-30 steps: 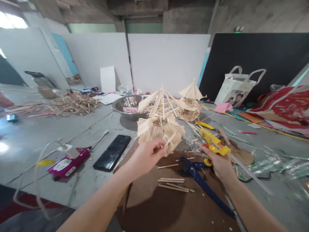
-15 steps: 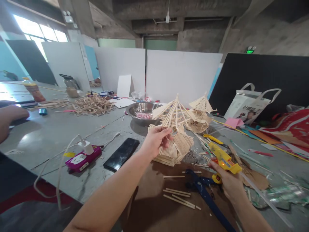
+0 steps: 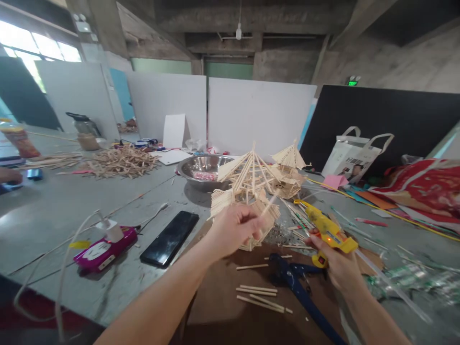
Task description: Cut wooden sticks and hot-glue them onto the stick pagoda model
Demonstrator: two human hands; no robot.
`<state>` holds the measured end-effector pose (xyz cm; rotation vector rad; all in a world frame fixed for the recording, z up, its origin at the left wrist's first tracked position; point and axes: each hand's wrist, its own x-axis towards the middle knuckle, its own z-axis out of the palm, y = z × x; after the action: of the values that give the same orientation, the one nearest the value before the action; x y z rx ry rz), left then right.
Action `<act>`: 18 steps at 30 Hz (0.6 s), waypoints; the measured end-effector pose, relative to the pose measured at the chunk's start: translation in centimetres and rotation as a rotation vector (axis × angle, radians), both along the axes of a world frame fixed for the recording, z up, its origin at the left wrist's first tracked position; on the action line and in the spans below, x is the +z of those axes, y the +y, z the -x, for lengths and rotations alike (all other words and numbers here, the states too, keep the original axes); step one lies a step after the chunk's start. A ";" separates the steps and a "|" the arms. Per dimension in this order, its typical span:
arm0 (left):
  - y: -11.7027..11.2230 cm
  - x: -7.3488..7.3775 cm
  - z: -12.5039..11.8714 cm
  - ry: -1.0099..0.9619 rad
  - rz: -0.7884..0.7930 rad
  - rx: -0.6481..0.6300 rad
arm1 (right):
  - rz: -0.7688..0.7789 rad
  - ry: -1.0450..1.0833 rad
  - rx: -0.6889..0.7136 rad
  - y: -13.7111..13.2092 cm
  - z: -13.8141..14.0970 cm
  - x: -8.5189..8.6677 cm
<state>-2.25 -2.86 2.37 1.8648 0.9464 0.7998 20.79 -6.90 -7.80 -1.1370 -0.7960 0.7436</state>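
My left hand (image 3: 233, 231) is closed, pinching a thin wooden stick (image 3: 268, 206) that is blurred by motion. It is in front of a small pavilion-like model (image 3: 253, 177) built of wooden sticks, hiding part of its lower tier. A second stick model (image 3: 290, 170) with a pointed roof stands behind to the right. My right hand (image 3: 339, 266) is wrapped around a yellow hot glue gun (image 3: 330, 229), its nozzle toward the upper left and a clear glue stick (image 3: 391, 282) trailing from its back. Blue-handled cutters (image 3: 300, 292) and several loose sticks (image 3: 257, 290) lie below on a brown board (image 3: 215, 306).
To the left are a black phone (image 3: 169, 238) and a purple power strip (image 3: 104, 249) with a white cord. Behind stand a metal bowl (image 3: 185, 172) and a stick pile (image 3: 120, 160). A white bag (image 3: 348, 155) is at right. Another person's hand (image 3: 10, 175) shows at the left edge.
My left hand has moved from the model's roof down and toward me, and a stick now shows in its fingers. My right hand still holds the glue gun. The view has turned slightly right.
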 end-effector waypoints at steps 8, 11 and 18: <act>-0.5 0.0 -4.3 0.523 -0.592 0.132 | 0.038 -0.363 0.105 -2.4 -1.8 8.0; 0.5 -1.0 -4.8 0.566 -0.621 0.158 | 0.065 -0.461 0.117 -2.8 -2.2 8.8; 2.0 -1.6 -4.0 0.570 -0.654 0.132 | 0.132 -0.538 0.116 -2.3 -3.1 7.8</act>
<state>1.74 -0.85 0.74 2.7128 1.2651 0.7154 23.86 -9.25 0.05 -1.4451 -1.2860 0.5950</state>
